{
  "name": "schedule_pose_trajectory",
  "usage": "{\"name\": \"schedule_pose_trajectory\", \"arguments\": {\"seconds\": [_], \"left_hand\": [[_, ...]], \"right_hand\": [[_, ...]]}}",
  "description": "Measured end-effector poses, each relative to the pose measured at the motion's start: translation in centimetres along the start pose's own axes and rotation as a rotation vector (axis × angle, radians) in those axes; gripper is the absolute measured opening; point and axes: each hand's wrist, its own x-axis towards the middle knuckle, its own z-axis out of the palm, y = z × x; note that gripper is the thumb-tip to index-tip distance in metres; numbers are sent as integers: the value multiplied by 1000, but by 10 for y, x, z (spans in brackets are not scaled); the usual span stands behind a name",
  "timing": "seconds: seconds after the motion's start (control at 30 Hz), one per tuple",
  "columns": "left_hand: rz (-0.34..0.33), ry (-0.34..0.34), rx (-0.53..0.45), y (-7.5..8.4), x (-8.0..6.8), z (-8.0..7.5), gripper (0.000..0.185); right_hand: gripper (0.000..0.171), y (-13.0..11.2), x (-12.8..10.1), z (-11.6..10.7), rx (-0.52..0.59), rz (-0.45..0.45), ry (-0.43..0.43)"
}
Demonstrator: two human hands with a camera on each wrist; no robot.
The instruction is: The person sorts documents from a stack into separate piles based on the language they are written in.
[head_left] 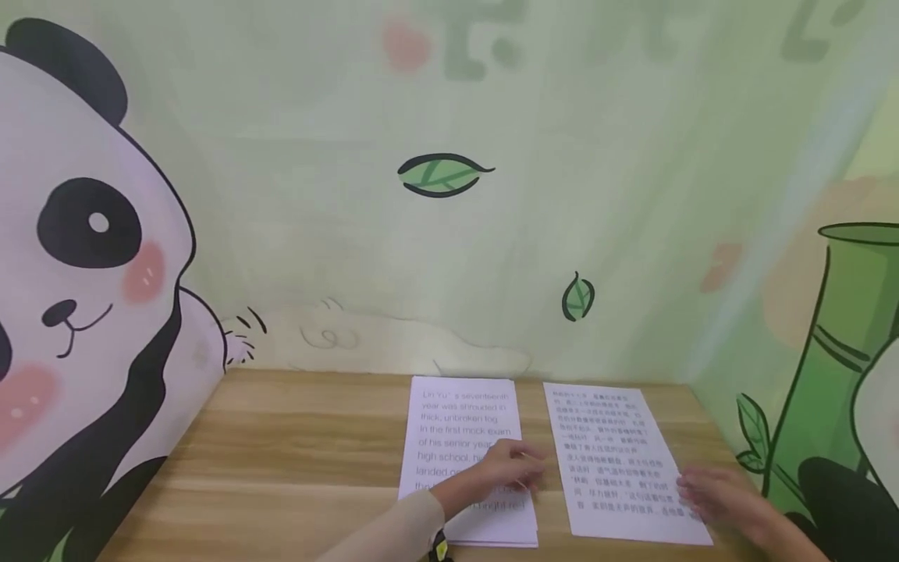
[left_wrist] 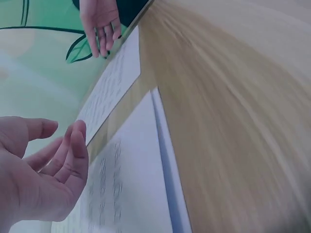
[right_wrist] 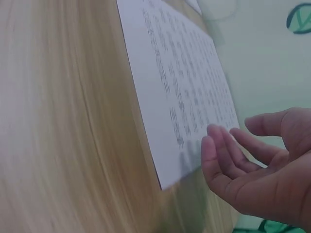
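2 flat printed sheets on wood-grain tabletop (head_left: 281,437) — left hand (head_left: 507,468) over English stack (head_left: 463,421), right hand (head_left: 716,492) by Chinese sheet (head_left: 611,445); fingers relaxed, grasping nothing — wrist views show palms.

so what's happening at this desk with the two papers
A person sits at a wooden desk with two printed sheets side by side. The left hand rests on the stack of English-text pages, fingers relaxed. The right hand hovers open at the right edge of the Chinese-text sheet, gripping nothing. Both sheets lie flat, with a strip of desk between them.
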Motion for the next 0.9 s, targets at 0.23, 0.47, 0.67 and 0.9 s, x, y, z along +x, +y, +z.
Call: {"name": "schedule_pose_trajectory", "arguments": {"seconds": [0.23,0.47,0.67,0.9], "left_hand": [[-1,36,54,-1,-16,-49,30],[78,95,99,12,-36,-107,35],[75,138,135,-3,-66,-151,34],[31,146,118,-21,-104,-180,33]], "right_hand": [[54,-18,12,31,2,69,-21],[52,-46,19,71,-30,25,-55],[53,-51,30,104,-25,60,-31],[54,-42,39,119,13,6,-157]]}}
